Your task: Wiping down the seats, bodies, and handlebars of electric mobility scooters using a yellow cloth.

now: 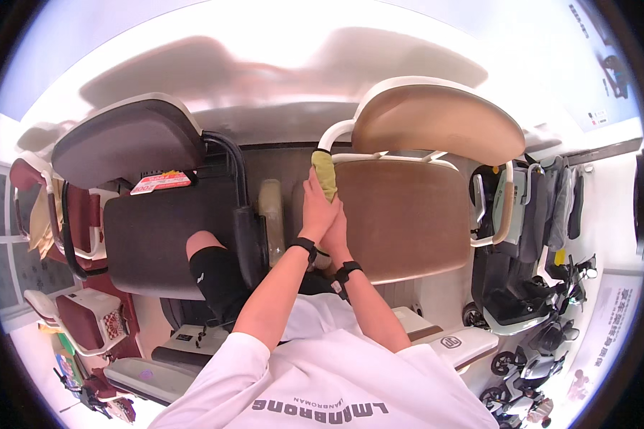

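A yellow-green cloth (325, 174) is wrapped around the armrest on the left side of a brown seat (408, 218), below the bend of its white tube (334, 134). My left hand (318, 206) is closed around the lower part of the cloth, fingers pointing up along it. Right beside it, my right hand (334, 232) is pressed close against the left one. Its fingers are largely hidden, so what it grips cannot be made out. Above the seat is a brown backrest (436, 118) in a white frame. Both wrists wear dark bands.
To the left stands a dark seat (168, 236) with a black armrest (237, 179) and a red-and-white card (163, 182). A plastic-wrapped beige pad (271, 214) lies between the seats. Maroon seats (89, 322) are at far left; clothes (544, 207) and scooters (544, 357) are at right.
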A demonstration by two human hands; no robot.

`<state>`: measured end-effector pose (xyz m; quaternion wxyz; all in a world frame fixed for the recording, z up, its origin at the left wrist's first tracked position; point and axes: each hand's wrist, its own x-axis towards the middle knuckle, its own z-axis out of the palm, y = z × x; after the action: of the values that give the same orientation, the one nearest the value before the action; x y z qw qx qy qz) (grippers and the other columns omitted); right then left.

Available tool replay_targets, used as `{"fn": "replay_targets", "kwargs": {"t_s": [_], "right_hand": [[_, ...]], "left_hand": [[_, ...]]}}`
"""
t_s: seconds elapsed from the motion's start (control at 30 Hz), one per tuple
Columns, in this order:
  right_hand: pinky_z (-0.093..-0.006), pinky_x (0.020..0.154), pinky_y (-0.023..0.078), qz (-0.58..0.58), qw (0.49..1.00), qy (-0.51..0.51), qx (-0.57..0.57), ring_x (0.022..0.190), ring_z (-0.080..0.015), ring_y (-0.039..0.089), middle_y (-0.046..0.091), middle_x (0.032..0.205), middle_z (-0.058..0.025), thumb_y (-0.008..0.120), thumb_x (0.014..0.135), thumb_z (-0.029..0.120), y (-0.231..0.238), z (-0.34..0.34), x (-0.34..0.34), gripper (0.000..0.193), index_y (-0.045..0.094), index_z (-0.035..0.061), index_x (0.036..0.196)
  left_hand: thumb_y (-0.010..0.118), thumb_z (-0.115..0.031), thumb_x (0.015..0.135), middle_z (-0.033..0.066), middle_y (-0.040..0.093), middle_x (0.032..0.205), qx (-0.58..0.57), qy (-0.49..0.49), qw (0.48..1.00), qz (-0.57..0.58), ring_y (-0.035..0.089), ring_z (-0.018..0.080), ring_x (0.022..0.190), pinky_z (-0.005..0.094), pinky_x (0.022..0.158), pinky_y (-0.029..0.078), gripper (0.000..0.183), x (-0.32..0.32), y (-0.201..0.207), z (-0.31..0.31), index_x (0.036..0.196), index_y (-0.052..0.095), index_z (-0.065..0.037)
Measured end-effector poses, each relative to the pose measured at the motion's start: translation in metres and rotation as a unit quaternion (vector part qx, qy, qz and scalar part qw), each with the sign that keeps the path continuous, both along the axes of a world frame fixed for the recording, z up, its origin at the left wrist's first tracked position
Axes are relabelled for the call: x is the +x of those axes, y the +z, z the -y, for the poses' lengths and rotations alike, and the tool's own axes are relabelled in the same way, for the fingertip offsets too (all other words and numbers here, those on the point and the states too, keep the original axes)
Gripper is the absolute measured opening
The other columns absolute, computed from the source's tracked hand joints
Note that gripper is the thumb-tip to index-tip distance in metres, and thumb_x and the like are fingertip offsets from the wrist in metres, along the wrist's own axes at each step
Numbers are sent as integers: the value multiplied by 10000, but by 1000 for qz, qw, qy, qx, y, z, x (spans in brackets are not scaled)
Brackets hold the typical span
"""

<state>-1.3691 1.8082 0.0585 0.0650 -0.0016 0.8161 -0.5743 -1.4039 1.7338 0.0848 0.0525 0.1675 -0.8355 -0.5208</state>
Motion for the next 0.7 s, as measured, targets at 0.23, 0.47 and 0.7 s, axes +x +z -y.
{"fn": "replay_targets", "kwargs": {"t_s": [0.23,0.47,0.7], "right_hand": [[-421,1019,474,-13,1000,-18,-20,1253,-365,589,556,1371,-232,782,872,247,-19,-15,49,677,449,-16,1399],[-403,1092,435,111,985,120,-60,1295,-304,549,517,1441,-190,772,877,180,-16,-58,69,836,285,-3,1531],[-341,1005,472,335,901,6,-276,1248,-215,548,528,1453,-72,565,1036,265,7,-68,39,626,316,31,1561]], "left_hand": [[721,-188,885,300,430,1409,-16,-3,1000,19,542,512,1220,524,1003,498,880,45,-5,-10,1557,188,7],[753,-267,833,281,507,1295,-32,3,998,45,588,494,1141,542,940,522,801,90,-9,-17,1439,328,38],[834,-360,817,266,500,1407,33,28,999,30,596,410,1228,455,996,517,937,93,-50,2,1476,311,52]]}}
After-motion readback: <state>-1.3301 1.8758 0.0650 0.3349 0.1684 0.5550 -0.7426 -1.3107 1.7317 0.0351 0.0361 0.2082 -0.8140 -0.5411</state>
